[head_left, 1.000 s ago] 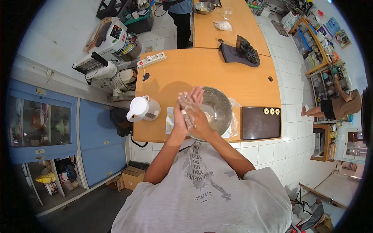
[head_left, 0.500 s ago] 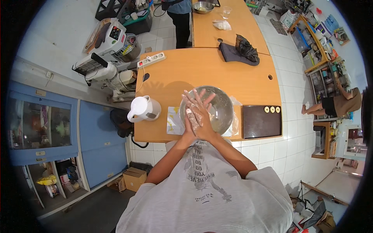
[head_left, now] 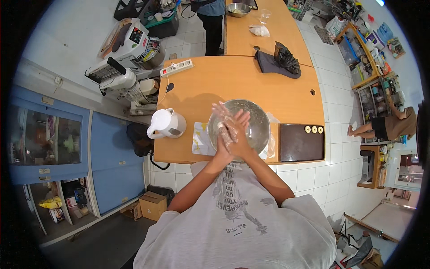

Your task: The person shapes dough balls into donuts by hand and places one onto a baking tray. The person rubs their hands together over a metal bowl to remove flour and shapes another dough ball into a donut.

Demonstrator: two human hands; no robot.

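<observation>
My right hand (head_left: 233,133) lies across my left hand (head_left: 222,148), palms pressed together over a steel mixing bowl (head_left: 259,134). Fingers of both hands stretch out past each other, coated with pale, sticky dough. Whatever is between the palms is hidden. Smears of dough cling to the bowl's inner wall. Right of the bowl, a dark baking tray (head_left: 301,145) holds a short row of pale dough rings (head_left: 314,129) near its far right corner. A printed white sheet (head_left: 201,140) lies partly under the bowl, and a clear plastic bag (head_left: 272,142) shows at its right side.
A white electric kettle (head_left: 168,124) stands left of the bowl. A power strip (head_left: 177,67) lies at the table's far left corner. Farther back are a dark cloth (head_left: 273,65) and a black plastic bag (head_left: 286,58). One person stands beyond the table, another at the right shelves.
My right hand has shifted slightly against the left, the palms still pressed together over the bowl. The camera view has moved a little.
</observation>
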